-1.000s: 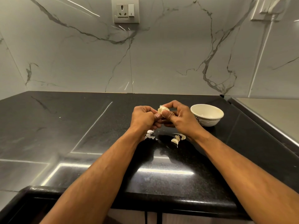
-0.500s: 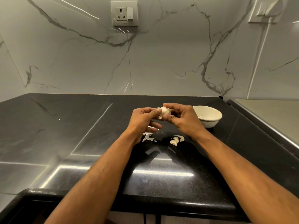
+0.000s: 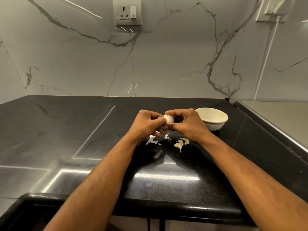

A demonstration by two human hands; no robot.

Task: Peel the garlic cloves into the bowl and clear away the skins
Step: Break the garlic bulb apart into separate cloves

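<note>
Both hands up over the counter (image 3: 83,130): I see left hand (image 3: 146,125) & right hand (image 3: 186,125) pinching the garlic (image 3: 168,118) btwn fingertips. Bowl (image 3: 215,121) just right of right hand. Skins (image 3: 152,140) & loose cloves (image 3: 180,143) on counter below.

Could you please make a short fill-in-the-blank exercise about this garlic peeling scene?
1. Both hands hold the garlic above the black ____.
2. The white bowl stands beside the person's ____ hand.
3. Torn garlic skins lie on the counter, not in the ____.
4. On the marble wall behind, an electric ____ is mounted above the counter.

Missing words: counter; right; bowl; socket
</note>
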